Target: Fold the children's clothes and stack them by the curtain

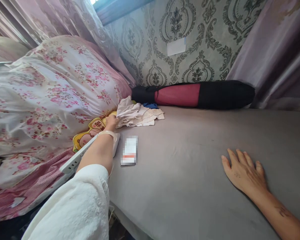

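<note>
Stretched out to the far left of the bed, my left hand (112,120) is closed at the near edge of a crumpled pale cloth (136,113). Its fingertips are partly hidden by the folds. Just beside that wrist lies a yellow cartoon cushion (81,140). A white power strip (71,165) passes under the forearm, along with a pale flat object (116,143). My right hand (245,171) rests palm down on the grey sheet (180,180), fingers spread and holding nothing. To the right of the left forearm is a phone (129,150), its screen blurred out.
A long black and red bag (177,95) lies along the patterned wall. A bit of blue fabric (150,105) shows behind the cloth. Floral bedding (65,90) is heaped at left. Curtains (270,56) hang on both sides, and the bed's edge drops off at lower left.
</note>
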`<state>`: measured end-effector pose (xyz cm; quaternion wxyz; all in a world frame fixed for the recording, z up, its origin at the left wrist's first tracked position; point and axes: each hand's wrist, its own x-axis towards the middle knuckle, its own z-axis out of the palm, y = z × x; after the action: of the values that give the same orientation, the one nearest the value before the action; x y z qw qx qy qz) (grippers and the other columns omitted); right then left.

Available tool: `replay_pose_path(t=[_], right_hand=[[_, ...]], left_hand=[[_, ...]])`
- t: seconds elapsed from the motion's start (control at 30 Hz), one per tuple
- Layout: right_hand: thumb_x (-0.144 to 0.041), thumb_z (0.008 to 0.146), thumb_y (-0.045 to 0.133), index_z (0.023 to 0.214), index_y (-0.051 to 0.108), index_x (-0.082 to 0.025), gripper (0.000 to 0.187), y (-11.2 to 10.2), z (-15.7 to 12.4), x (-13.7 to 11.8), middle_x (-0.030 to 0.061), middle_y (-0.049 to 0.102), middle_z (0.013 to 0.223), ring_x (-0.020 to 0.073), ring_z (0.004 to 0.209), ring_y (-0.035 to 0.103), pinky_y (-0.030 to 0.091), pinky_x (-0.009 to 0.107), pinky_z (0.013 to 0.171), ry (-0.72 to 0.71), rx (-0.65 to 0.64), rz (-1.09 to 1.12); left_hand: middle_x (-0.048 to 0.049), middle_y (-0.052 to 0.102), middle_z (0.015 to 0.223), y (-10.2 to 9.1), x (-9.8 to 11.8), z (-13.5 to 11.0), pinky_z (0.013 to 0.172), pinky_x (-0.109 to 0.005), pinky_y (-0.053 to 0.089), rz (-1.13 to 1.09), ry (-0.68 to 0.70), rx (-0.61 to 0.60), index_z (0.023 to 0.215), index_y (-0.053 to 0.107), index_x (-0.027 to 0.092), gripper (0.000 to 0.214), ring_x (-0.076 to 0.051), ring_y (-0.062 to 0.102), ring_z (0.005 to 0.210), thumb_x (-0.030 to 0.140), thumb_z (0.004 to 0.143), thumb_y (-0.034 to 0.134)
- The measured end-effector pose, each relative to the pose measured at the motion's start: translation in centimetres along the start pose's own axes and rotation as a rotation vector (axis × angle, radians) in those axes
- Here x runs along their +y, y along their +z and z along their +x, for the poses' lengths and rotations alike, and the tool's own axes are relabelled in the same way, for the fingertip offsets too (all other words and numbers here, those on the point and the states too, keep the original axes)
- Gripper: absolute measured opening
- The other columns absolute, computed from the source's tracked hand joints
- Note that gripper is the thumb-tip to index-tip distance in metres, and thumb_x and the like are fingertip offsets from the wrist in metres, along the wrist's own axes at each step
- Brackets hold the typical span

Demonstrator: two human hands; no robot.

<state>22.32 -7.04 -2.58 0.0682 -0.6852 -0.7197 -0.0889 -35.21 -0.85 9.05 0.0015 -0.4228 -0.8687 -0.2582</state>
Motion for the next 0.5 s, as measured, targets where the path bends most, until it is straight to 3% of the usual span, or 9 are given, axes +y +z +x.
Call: replay_pose_path(t=[0.1, 0.27, 0.4, 0.5], right_hand=[[-0.047, 0.098, 0.008, 0.143, 0.048, -0.008, 0.071, -0.1, 0.0, 0.0, 0.0203, 0.048, 0.146, 0.0369, 0.137, 0.040, 0.031, 0.060, 0.108, -0.010, 0.014, 0.000], [-0.046, 0.099, 0.009, 0.142, 0.049, -0.008, 0.070, -0.2, 0.0, -0.2, 0.0213, 0.047, 0.147, 0.0371, 0.137, 0.039, 0.030, 0.061, 0.108, -0.010, 0.021, 0.010], [-0.044, 0.099, 0.012, 0.143, 0.049, -0.007, 0.068, -0.3, 0.0, -0.5, 0.0220, 0.045, 0.148, 0.0364, 0.139, 0.037, 0.028, 0.061, 0.109, 0.008, 0.003, 0.035], [-0.044, 0.099, 0.013, 0.143, 0.049, -0.008, 0.067, -0.3, 0.0, -0.5, 0.0212, 0.045, 0.149, 0.0360, 0.140, 0.036, 0.028, 0.061, 0.110, 0.018, 0.006, 0.049]], left_hand=[[-0.0157, 0.073, 0.090, -1.1, 1.9, 0.9, 0.082, -0.035, 0.046, -0.012, -0.036, 0.089, 0.086, 0.071, 0.016, 0.031, -0.033, 0.063, 0.102, 0.043, 0.076, 0.061], [-0.0096, 0.072, 0.077, -1.7, 6.6, 1.9, 0.075, -0.030, 0.047, -0.231, 0.090, 0.136, 0.082, 0.073, 0.014, 0.033, -0.029, 0.066, 0.092, 0.043, 0.075, 0.059], [-0.0051, 0.066, 0.066, -1.1, 11.1, 1.3, 0.067, -0.028, 0.046, -0.505, 0.137, 0.085, 0.076, 0.070, 0.013, 0.032, -0.024, 0.066, 0.079, 0.044, 0.074, 0.063], [-0.0045, 0.066, 0.065, -0.6, 14.6, 0.1, 0.062, -0.026, 0.045, -0.738, 0.089, -0.042, 0.077, 0.067, 0.013, 0.025, -0.019, 0.065, 0.071, 0.038, 0.073, 0.068]])
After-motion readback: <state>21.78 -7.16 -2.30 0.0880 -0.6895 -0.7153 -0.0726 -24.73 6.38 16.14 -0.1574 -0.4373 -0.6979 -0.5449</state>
